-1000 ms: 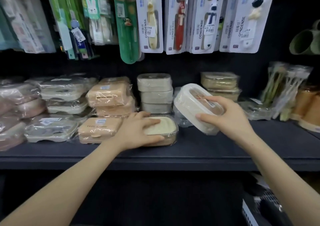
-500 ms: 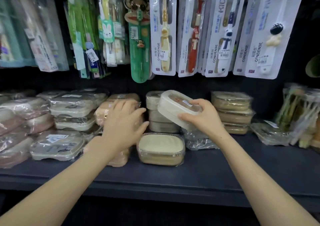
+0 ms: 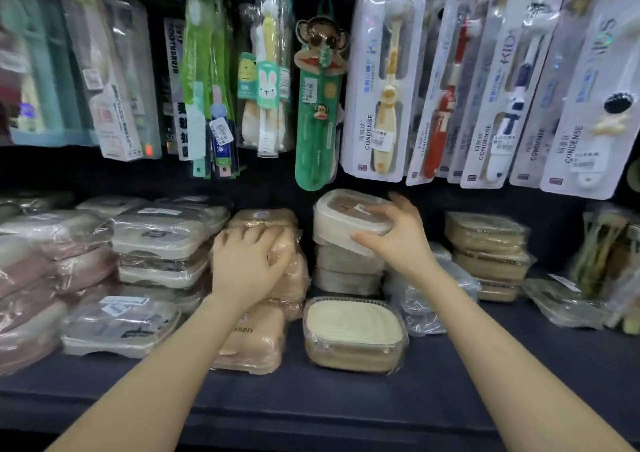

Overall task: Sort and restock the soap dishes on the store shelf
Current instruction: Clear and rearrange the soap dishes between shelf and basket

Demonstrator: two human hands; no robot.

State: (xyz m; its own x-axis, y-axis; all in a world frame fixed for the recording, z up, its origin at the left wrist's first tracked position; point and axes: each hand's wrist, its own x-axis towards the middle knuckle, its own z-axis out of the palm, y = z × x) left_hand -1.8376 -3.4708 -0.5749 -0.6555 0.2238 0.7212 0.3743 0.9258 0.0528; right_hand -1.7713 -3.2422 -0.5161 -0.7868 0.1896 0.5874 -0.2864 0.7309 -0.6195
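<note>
Seemingly, in the head view, we are midway through the sorting. Our right grip (image 3: pixel 398 240) has thumb and fingers curled round a white soap dish (image 3: pixel 349 216), tilted on top of the grey-beige stack (image 3: pixel 346 268) directly beneath. Whether it rests there or hovers just above, we cannot tell. Our left grip (image 3: pixel 247 264) lies on the wrapped peach stack (image 3: pixel 291 278), fingers loosely spread across its top and pinching nothing that we can see.

Left of that grip, grey dishes (image 3: pixel 156 240) and pink dishes (image 3: pixel 27 268) sit piled by colour, and tan dishes (image 3: pixel 485 240) stand right of the right grip. We judge two things left to do. The cream-lidded dish (image 3: pixel 353 334) sits alone on the shelf (image 3: pixel 346 403) below the right grip, and loose clear wrappers (image 3: pixel 429 309) lie just beside that wrist.

Labels are blurred, the pink piles are cut off at the frame edge, and any back row is hidden behind the stacks.
</note>
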